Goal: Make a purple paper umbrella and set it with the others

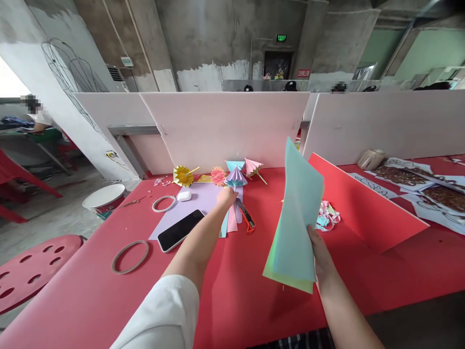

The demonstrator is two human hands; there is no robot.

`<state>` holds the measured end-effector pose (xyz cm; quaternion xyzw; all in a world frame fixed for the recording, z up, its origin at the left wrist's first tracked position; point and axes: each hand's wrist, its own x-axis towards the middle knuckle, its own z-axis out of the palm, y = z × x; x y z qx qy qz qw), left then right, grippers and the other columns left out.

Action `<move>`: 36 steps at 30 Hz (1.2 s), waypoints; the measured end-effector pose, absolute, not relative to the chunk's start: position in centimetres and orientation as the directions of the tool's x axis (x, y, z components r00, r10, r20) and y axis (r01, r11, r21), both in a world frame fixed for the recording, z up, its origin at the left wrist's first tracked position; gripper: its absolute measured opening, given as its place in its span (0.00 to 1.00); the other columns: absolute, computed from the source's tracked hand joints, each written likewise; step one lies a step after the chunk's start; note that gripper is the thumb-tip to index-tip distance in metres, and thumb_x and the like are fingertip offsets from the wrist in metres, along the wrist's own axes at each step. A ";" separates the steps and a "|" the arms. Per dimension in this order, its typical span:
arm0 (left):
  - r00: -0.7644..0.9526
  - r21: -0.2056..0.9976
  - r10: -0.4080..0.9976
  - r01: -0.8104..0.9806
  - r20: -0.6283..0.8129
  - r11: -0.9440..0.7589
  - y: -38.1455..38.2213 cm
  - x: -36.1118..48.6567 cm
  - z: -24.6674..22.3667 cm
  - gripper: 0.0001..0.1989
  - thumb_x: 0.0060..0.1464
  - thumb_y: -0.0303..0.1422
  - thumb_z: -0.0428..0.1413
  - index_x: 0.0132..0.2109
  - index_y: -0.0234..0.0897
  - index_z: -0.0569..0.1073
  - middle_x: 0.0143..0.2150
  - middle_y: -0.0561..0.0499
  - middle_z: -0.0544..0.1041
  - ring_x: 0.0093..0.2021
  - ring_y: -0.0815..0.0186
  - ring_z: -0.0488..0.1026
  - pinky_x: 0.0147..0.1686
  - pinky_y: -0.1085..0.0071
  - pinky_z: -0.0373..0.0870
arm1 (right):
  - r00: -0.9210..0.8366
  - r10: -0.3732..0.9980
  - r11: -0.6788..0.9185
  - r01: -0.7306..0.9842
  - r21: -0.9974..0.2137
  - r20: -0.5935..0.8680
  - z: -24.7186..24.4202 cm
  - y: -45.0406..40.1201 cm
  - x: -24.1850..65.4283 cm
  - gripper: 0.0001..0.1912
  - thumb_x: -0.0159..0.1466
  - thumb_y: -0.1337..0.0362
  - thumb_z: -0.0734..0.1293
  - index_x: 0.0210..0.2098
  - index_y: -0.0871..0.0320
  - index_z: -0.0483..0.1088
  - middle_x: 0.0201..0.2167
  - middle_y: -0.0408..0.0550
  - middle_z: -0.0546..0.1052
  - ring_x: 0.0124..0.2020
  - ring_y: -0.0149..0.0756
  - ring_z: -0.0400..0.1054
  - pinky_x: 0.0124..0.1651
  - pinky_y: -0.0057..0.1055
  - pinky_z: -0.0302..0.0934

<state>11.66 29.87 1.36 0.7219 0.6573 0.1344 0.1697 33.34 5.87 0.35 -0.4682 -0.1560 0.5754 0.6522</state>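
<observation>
My left hand [227, 195] stretches to the back of the red table, its fingers closed at the stick of a purple and blue paper umbrella [236, 177]. Around it lie a pink paper umbrella [253, 167], a coral paper flower shape [218, 176] and a yellow folded-paper umbrella [183, 176]. My right hand [321, 249] grips a few upright, slightly bent sheets of coloured paper [300, 218], light blue in front and green behind. Just right of my left hand is a utility knife [246, 216] with an orange cord, beside pink and blue paper strips [232, 220].
A phone [180, 230], a white earphone case [184, 196] and two tape rings [130, 257] lie to the left. Behind the sheets stand a folded red board [363, 208] and paper scraps [328, 215]. A white partition [225, 128] closes off the back.
</observation>
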 end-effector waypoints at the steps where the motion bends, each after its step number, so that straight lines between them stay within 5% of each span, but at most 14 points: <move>1: 0.095 0.434 0.995 0.898 -0.025 -0.075 29.9 11.8 1.1 0.16 0.57 0.37 0.51 0.51 0.35 0.66 0.50 0.45 0.68 0.45 0.62 0.69 0.43 0.59 0.69 | 0.287 0.899 -0.088 -0.622 -0.778 -0.331 0.3 5.9 33.4 0.21 0.49 0.51 0.70 0.40 0.54 0.70 0.25 0.42 0.77 0.24 0.37 0.72 0.32 0.35 0.68; 12: -0.064 0.545 0.993 0.839 0.099 0.000 25.6 2.5 2.2 0.16 0.57 0.37 0.51 0.50 0.35 0.66 0.49 0.46 0.69 0.45 0.62 0.69 0.42 0.60 0.69 | 0.305 0.884 -0.117 -0.589 -0.800 -0.354 -0.8 6.0 33.9 0.20 0.52 0.51 0.69 0.41 0.53 0.71 0.29 0.42 0.78 0.26 0.37 0.72 0.30 0.33 0.68; 20: -0.117 0.510 0.991 0.851 -0.058 0.130 22.3 -6.4 3.5 0.16 0.57 0.38 0.51 0.49 0.34 0.67 0.48 0.46 0.70 0.44 0.62 0.70 0.42 0.60 0.70 | 0.221 0.919 -0.131 -0.609 -0.783 -0.326 -0.7 6.1 33.7 0.19 0.54 0.51 0.67 0.42 0.53 0.70 0.35 0.45 0.78 0.34 0.43 0.73 0.36 0.38 0.67; 27: -0.107 0.472 0.979 0.864 -0.173 0.177 25.3 -5.4 2.9 0.16 0.57 0.37 0.51 0.50 0.34 0.66 0.49 0.46 0.69 0.45 0.62 0.69 0.42 0.60 0.69 | 0.243 0.907 -0.135 -0.609 -0.782 -0.345 -0.8 5.9 33.7 0.22 0.53 0.51 0.68 0.44 0.54 0.71 0.35 0.47 0.78 0.34 0.44 0.73 0.34 0.38 0.67; 36: -0.166 0.454 0.979 0.868 -0.117 0.202 31.5 -1.9 3.3 0.16 0.57 0.37 0.51 0.50 0.35 0.66 0.50 0.46 0.68 0.45 0.62 0.69 0.43 0.60 0.69 | 0.329 0.867 -0.125 -0.584 -0.802 -0.374 -0.2 5.9 33.4 0.20 0.51 0.52 0.69 0.40 0.53 0.71 0.27 0.44 0.78 0.24 0.39 0.72 0.29 0.35 0.67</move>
